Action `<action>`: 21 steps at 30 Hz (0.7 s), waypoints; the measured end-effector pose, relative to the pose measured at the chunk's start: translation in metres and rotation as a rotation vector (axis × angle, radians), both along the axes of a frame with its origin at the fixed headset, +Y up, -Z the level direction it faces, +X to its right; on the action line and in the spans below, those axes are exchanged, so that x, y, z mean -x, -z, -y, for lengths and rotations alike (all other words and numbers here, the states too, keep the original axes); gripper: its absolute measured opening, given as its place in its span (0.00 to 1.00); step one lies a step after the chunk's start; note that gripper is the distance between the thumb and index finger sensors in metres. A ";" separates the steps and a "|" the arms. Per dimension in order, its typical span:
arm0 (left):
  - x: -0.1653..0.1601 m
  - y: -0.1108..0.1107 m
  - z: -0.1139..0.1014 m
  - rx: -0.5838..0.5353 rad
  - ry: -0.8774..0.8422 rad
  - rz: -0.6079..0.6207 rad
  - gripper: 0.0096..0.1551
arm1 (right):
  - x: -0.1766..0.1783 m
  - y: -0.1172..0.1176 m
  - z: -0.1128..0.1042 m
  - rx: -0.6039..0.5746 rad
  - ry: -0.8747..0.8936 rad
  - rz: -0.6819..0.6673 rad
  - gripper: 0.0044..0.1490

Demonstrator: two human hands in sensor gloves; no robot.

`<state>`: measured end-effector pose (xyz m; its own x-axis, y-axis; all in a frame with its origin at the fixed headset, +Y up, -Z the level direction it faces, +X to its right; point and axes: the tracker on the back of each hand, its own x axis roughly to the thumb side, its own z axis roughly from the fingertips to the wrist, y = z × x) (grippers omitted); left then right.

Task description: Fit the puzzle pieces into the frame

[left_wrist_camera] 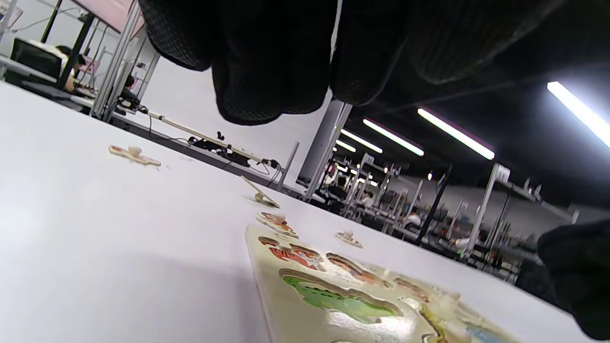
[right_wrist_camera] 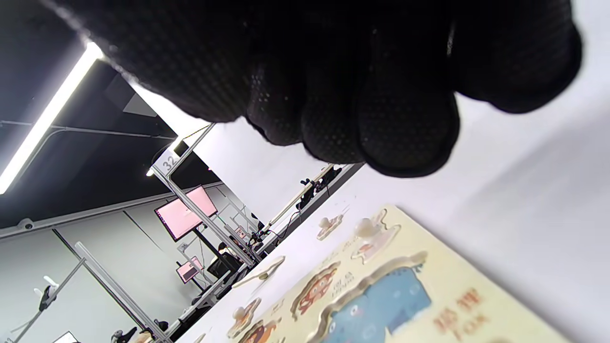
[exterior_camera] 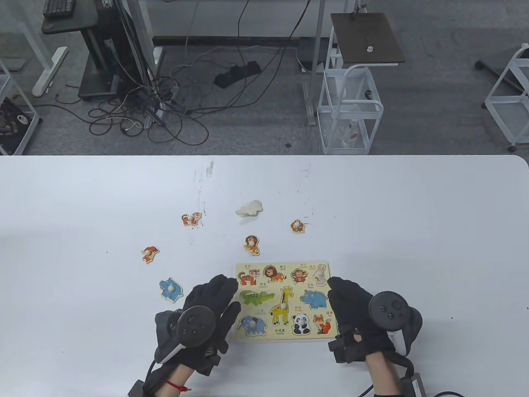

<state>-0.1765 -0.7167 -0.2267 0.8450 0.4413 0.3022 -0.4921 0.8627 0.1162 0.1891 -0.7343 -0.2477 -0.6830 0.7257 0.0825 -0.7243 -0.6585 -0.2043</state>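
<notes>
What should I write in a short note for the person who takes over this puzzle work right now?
Left hand: empty, at the left edge of the yellow wooden puzzle frame.
Right hand: empty, at the frame's right edge.
Done: elephant, giraffe, panda and rabbit pieces appear seated.
Left, loose on the white table: blue hippo piece, orange fox piece, tiger piece, lion piece, monkey piece, and a face-down plain wood piece, perhaps the crocodile.

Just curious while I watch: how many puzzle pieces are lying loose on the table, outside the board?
6: a tiger, an upside-down blank piece, a monkey, a lion, a fox and a blue hippo, all beyond or left of the board. The hands could hide more.
</notes>
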 end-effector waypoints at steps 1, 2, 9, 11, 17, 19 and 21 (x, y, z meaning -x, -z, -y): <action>0.002 0.004 0.005 0.019 0.014 0.000 0.31 | 0.003 -0.001 -0.002 -0.004 -0.012 -0.003 0.31; 0.004 0.006 0.007 0.030 0.034 -0.009 0.32 | 0.006 -0.001 -0.005 -0.007 -0.015 -0.012 0.30; -0.001 0.007 0.018 0.020 0.145 -0.005 0.32 | 0.040 0.015 -0.037 -0.049 -0.207 -0.069 0.30; -0.002 0.004 0.016 -0.010 0.189 -0.002 0.32 | 0.052 0.027 -0.046 -0.065 -0.323 -0.093 0.30; -0.002 0.002 0.014 -0.013 0.110 0.024 0.32 | 0.089 0.079 -0.063 -0.023 -0.653 -0.187 0.31; -0.003 0.001 0.014 -0.013 0.109 0.033 0.32 | 0.099 0.098 -0.064 -0.001 -0.746 -0.200 0.31; -0.004 -0.001 0.014 -0.030 0.138 0.035 0.32 | 0.106 0.116 -0.062 0.022 -0.811 -0.204 0.30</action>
<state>-0.1721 -0.7307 -0.2261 0.8856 0.3121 0.3440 -0.3734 0.9189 0.1276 0.0834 -0.6722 -0.3638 -0.9673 0.0188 0.2530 -0.0459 -0.9938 -0.1017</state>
